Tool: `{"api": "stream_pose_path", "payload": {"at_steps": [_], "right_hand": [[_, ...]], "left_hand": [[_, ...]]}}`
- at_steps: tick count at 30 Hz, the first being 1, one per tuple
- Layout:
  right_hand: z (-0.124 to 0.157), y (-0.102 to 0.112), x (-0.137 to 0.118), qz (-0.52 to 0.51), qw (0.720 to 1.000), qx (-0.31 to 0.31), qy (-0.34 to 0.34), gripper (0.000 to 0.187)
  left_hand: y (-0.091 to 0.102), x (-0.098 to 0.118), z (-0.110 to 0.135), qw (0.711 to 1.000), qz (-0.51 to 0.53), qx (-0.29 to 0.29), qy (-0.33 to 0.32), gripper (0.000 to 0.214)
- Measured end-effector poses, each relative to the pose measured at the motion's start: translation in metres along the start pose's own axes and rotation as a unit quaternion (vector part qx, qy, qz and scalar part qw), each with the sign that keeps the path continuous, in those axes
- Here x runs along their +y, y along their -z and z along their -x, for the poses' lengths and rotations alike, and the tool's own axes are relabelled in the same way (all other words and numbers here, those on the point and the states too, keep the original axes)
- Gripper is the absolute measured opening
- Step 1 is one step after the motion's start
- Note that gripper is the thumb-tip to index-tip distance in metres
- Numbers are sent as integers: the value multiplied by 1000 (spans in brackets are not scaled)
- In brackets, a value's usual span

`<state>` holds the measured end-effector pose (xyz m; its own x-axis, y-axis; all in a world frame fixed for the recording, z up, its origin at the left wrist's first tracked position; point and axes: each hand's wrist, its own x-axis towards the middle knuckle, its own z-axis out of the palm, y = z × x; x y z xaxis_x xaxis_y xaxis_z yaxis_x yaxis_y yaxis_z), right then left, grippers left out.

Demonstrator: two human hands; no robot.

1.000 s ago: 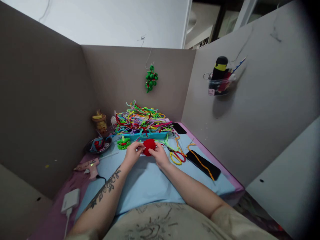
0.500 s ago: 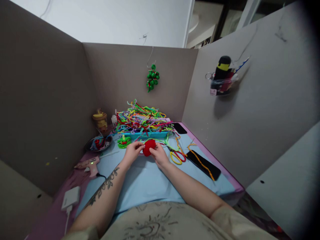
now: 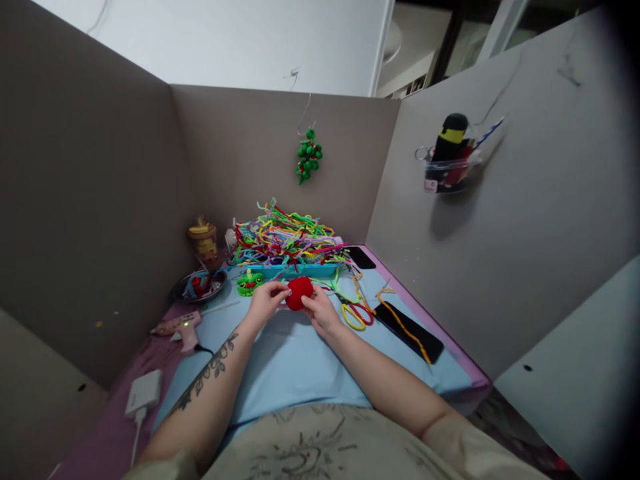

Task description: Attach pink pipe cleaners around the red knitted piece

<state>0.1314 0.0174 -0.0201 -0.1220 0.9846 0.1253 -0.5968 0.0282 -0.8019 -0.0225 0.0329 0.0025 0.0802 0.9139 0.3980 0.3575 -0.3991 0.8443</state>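
A fuzzy red ball (image 3: 299, 292) made of pipe cleaner is held between both hands above the light blue mat (image 3: 285, 360). My left hand (image 3: 266, 303) pinches its left side with fingertips closed on it. My right hand (image 3: 320, 311) grips its right side and lower edge. Just behind the hands lies a teal tray (image 3: 295, 270) heaped with multicoloured pipe cleaners (image 3: 283, 237). A small green pipe-cleaner figure (image 3: 249, 283) sits left of the ball.
Scissors (image 3: 356, 313) with red and yellow handles and a black phone (image 3: 410, 330) with an orange pipe cleaner lie to the right. A pink glue gun (image 3: 180, 327), a white charger (image 3: 144, 393) and a dark dish (image 3: 197, 287) sit left. Grey partition walls enclose the desk; a green ornament (image 3: 309, 155) hangs behind.
Both hands stay on the red ball and have turned it slightly; the view has shifted a little to the left.
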Motion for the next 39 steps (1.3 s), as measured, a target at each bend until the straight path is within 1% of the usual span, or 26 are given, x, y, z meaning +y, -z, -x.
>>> {"api": "stream_pose_path", "payload": {"at_steps": [3, 7, 13, 17, 20, 24, 27, 29, 31, 36, 39], "right_hand": [[-1, 1, 1, 6, 1000, 7, 16, 36], [-3, 2, 2, 22, 999, 12, 39, 35], [-2, 2, 2, 51, 997, 7, 50, 33], [-1, 1, 2, 53, 998, 5, 43, 33], [1, 1, 2, 39, 999, 7, 23, 35], [2, 1, 0, 14, 1000, 2, 3, 38], [3, 1, -2, 4, 1000, -11, -12, 38], [3, 1, -3, -3, 999, -22, -24, 38], [3, 1, -3, -8, 999, -31, -29, 38], [1, 3, -2, -2, 999, -39, -21, 38], [1, 3, -1, 0, 999, -31, -27, 38]], "left_hand": [[-3, -1, 2, 998, -35, 6, -44, 11], [-6, -2, 4, 989, -92, -6, -114, 9], [-5, -2, 4, 981, -142, 0, -135, 9], [-1, 2, 4, 971, -166, -37, -169, 11], [1, 4, 4, 967, -170, -67, -179, 14], [3, 6, 4, 963, -172, -90, -188, 14], [5, 9, 5, 957, -174, -100, -211, 17], [6, 11, 5, 954, -175, -97, -223, 19], [6, 13, 6, 956, -174, -81, -222, 19], [7, 11, 5, 970, -157, -32, -183, 8], [7, 7, 4, 972, -159, -21, -170, 4]]}}
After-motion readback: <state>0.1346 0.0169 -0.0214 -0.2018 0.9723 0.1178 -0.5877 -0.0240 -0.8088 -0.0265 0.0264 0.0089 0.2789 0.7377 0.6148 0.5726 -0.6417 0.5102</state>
